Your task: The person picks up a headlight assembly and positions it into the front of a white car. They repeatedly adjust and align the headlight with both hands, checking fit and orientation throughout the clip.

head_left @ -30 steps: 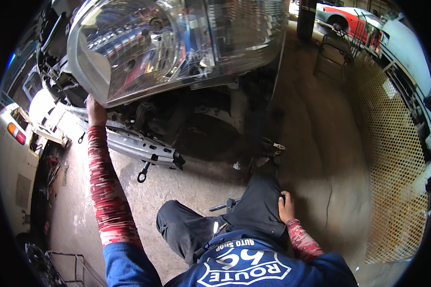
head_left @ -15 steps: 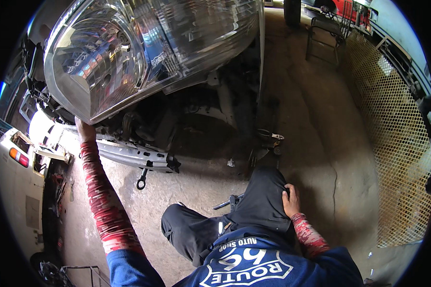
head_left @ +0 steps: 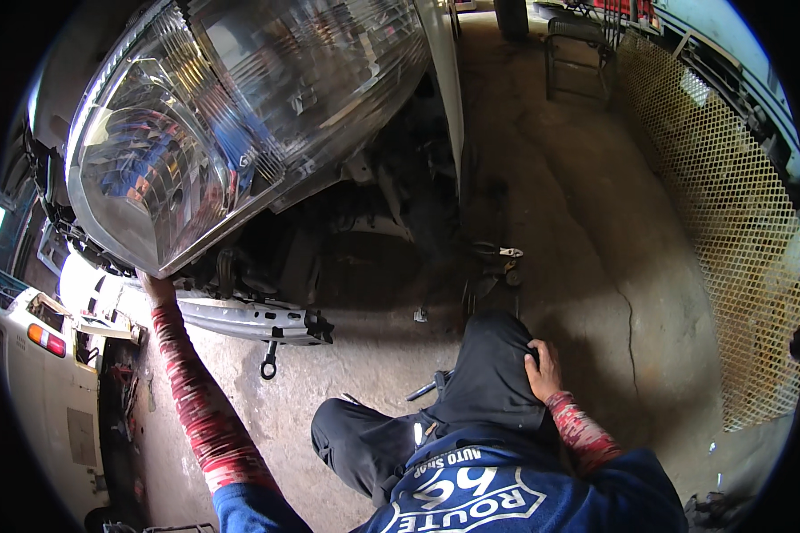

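A large clear headlight [head_left: 276,98] fills the upper left, mounted at the front of a vehicle. My left hand [head_left: 157,287] reaches up beneath its lower corner; the fingers are hidden behind the lens, so their grip does not show. Below it runs a bare silver bumper beam [head_left: 240,322] with a dark tow eye [head_left: 268,362] hanging under it. My right hand [head_left: 544,369] rests on my right knee, fingers spread over the dark trouser cloth and holding nothing.
Pliers [head_left: 510,252] and other tools lie on the concrete floor [head_left: 587,266] beyond my right knee. A dark bar-shaped tool [head_left: 427,388] lies between my legs. On the right leans a rusty mesh panel [head_left: 729,195]; a chair frame [head_left: 580,58] stands farther back. A pale vehicle body [head_left: 40,382] is at left.
The whole view has shifted, so the headlight sits lower and further left. My left hand stays at its lower corner, and my right hand stays on the knee.
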Demonstrator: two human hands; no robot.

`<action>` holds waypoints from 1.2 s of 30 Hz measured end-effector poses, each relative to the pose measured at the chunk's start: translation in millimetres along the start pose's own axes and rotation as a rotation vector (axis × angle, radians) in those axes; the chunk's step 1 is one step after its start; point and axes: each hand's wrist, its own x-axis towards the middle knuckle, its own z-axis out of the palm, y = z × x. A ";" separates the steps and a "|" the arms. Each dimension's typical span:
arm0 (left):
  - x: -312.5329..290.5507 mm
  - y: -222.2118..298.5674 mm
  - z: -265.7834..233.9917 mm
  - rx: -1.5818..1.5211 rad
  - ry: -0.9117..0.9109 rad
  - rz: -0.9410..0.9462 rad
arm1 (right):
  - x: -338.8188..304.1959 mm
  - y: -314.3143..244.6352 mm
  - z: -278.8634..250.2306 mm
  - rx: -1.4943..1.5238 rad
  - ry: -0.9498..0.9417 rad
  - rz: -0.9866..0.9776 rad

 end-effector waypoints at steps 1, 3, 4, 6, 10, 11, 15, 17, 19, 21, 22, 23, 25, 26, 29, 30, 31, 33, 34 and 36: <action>-1.6 -1.6 0.2 0.070 0.004 -0.004 | -0.3 0.4 0.1 0.009 0.006 -0.003; -5.7 -6.0 1.6 0.070 0.009 0.023 | -1.2 1.0 -0.1 0.007 0.009 0.000; -7.4 -8.6 2.4 0.109 0.022 0.054 | -2.0 0.8 0.2 -0.003 0.010 0.007; -9.8 -12.4 7.2 0.166 0.065 0.078 | -2.8 0.7 0.6 -0.004 0.018 0.032; -10.1 -8.7 15.6 0.064 0.093 0.121 | -2.5 -0.6 1.1 -0.007 0.027 -0.029; -9.4 -5.0 14.7 0.101 0.128 0.168 | -3.2 -1.3 0.9 -0.026 0.033 -0.030; -6.6 16.5 8.7 0.163 0.058 0.177 | -3.3 -4.0 1.3 -0.048 0.042 -0.053; -4.8 28.2 4.1 0.223 -0.009 0.160 | -3.5 -5.6 1.5 -0.051 0.034 -0.052; -3.9 40.6 2.8 0.197 -0.005 0.147 | -3.4 -7.0 1.7 -0.035 0.046 -0.082; -2.9 52.6 2.0 0.159 0.010 0.165 | -3.8 -8.0 2.0 -0.048 0.036 -0.049; -2.5 58.7 1.3 0.151 0.003 0.152 | -4.1 -8.2 2.1 -0.018 0.041 -0.061; -2.0 65.0 0.8 0.187 0.012 0.149 | -4.1 -8.2 2.1 -0.021 0.040 -0.058; -1.2 77.7 -1.2 0.249 -0.043 0.051 | -4.2 -8.0 2.5 -0.023 0.035 -0.055; 0.5 83.9 -1.6 0.180 -0.039 0.076 | -4.5 -7.7 2.7 -0.014 0.027 -0.039; 3.4 102.3 -5.0 0.170 -0.016 0.095 | -2.8 -7.1 5.3 -0.027 0.012 -0.034; 3.8 108.2 -5.8 0.118 0.000 0.108 | -2.3 -7.0 6.7 -0.035 -0.001 -0.011; 4.7 113.4 -6.7 0.126 0.013 0.105 | -1.7 -6.4 8.1 -0.046 -0.014 -0.001; 7.7 121.9 -8.9 0.181 0.020 0.159 | -0.7 -5.3 11.3 -0.028 -0.007 -0.032; 8.3 125.6 -10.1 0.089 0.010 0.135 | -0.4 -4.5 12.8 -0.032 -0.007 -0.036; 10.7 131.0 -10.9 0.081 -0.002 0.092 | -0.2 -2.0 15.7 -0.042 -0.005 -0.036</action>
